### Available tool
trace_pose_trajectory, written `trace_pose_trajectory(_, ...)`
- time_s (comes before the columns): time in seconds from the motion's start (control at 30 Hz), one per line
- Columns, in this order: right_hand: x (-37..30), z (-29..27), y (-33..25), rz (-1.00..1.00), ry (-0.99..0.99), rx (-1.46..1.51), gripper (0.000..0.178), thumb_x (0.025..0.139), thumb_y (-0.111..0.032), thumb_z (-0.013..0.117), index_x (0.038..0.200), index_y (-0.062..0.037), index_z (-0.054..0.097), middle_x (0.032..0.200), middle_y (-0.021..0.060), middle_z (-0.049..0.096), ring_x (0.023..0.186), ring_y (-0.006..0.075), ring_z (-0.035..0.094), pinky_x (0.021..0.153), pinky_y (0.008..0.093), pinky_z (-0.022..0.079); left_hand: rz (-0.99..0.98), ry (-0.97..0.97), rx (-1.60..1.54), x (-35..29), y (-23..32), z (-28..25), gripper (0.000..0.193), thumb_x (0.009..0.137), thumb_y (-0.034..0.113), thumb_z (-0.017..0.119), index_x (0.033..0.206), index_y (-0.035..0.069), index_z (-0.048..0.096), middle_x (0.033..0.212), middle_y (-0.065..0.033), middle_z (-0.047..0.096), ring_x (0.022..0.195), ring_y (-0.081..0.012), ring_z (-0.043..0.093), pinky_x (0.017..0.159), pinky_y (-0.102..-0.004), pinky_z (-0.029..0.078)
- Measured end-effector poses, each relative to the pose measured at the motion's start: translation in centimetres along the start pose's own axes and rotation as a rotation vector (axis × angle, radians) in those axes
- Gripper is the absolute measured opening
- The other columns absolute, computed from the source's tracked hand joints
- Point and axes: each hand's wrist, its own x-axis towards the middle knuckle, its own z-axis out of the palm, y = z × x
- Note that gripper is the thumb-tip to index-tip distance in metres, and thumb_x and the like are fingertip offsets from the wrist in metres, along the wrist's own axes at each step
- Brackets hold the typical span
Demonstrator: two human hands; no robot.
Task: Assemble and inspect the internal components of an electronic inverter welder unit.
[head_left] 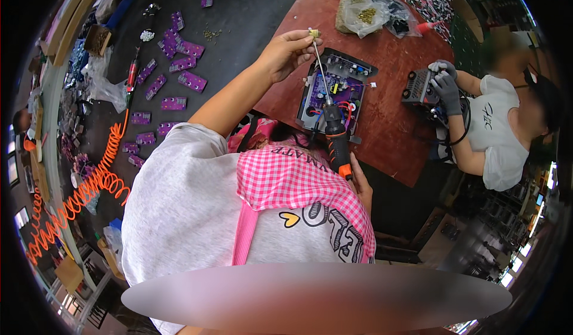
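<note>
My left hand (290,50) pinches a small pale-yellow piece (314,34) between thumb and fingertips. The long thin bit of an electric screwdriver (337,141) reaches up to that piece, its tip at my fingertips. My right hand (362,183) holds the black and orange body of this screwdriver, though most of its fingers are hidden behind it. Beneath the bit lies an opened device casing (368,70) with a purple circuit board (322,96), coloured wires and small components inside. A short cable with a white plug sticks out at the casing's right side.
Several purple circuit boards (192,81) lie scattered on the dark surface at left, beside a red screwdriver (132,75) with a coiled orange cord (110,156). Bags of small brass parts (366,16) stand on the reddish table (391,126). A gloved co-worker (495,114) handles a grey device (419,87).
</note>
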Motion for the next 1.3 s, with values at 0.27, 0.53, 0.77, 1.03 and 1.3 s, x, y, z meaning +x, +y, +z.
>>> trace_pose_trajectory(0.27, 0.1, -0.1, 0.0, 0.024, -0.005, -0.018, 0.071, 0.094, -0.043, 0.063, 0.149, -0.0043, 0.038, 0.129, 0.016, 0.058, 0.112, 0.0175, 0.058, 0.098, 0.0307, 0.042, -0.025, 0.06, 0.019, 0.2, -0.2, -0.2, 0.022, 0.093, 0.01, 0.063, 0.115, 0.005, 0.065, 0.102, -0.0048, 0.07, 0.081, -0.0072, 0.064, 0.07, -0.0198, 0.054)
trace_pose_trajectory(0.53, 0.1, -0.2, -0.1, 0.102, 0.004, -0.008, 0.065, 0.095, -0.032, 0.065, 0.148, -0.0052, 0.039, 0.132, 0.0165, 0.057, 0.111, 0.0169, 0.059, 0.096, 0.0304, 0.044, 0.078, 0.023, 0.067, 0.1, -0.6, 0.1, 0.022, 0.093, 0.01, 0.063, 0.114, 0.004, 0.066, 0.102, -0.0061, 0.07, 0.081, -0.0076, 0.063, 0.07, -0.0212, 0.051)
trace_pose_trajectory(0.77, -0.2, 0.3, 0.0, 0.08, 0.057, -0.019, 0.058, 0.094, -0.013, 0.063, 0.148, -0.0078, 0.041, 0.135, 0.017, 0.056, 0.114, 0.0193, 0.06, 0.098, 0.0319, 0.045, 0.11, 0.123, 0.217, -0.5, -0.7, 0.7, 0.022, 0.093, 0.01, 0.063, 0.115, 0.004, 0.066, 0.103, -0.0076, 0.07, 0.081, -0.0089, 0.063, 0.072, -0.0236, 0.051)
trace_pose_trajectory(1.03, 0.0, 0.5, 0.8, 0.008, 0.075, -0.107, 0.06, 0.095, -0.025, 0.065, 0.147, -0.0074, 0.042, 0.137, 0.0169, 0.054, 0.115, 0.0199, 0.058, 0.099, 0.0323, 0.044, 0.141, 0.106, 0.256, -0.6, -2.1, -0.3, 0.034, 0.097, 0.017, 0.058, 0.128, 0.003, 0.056, 0.114, -0.01, 0.066, 0.092, -0.0123, 0.062, 0.078, -0.0271, 0.051)
trace_pose_trajectory(1.3, -0.6, -0.3, 2.0, -0.057, 0.184, 0.084, 0.069, 0.094, -0.038, 0.065, 0.149, -0.0052, 0.037, 0.12, 0.0123, 0.061, 0.084, 0.011, 0.059, 0.075, 0.0259, 0.051, 0.095, 0.332, 0.246, -2.1, -14.6, -2.8, 0.051, 0.103, 0.042, 0.042, 0.139, 0.006, 0.042, 0.13, -0.0109, 0.056, 0.116, -0.0161, 0.056, 0.099, -0.035, 0.045)
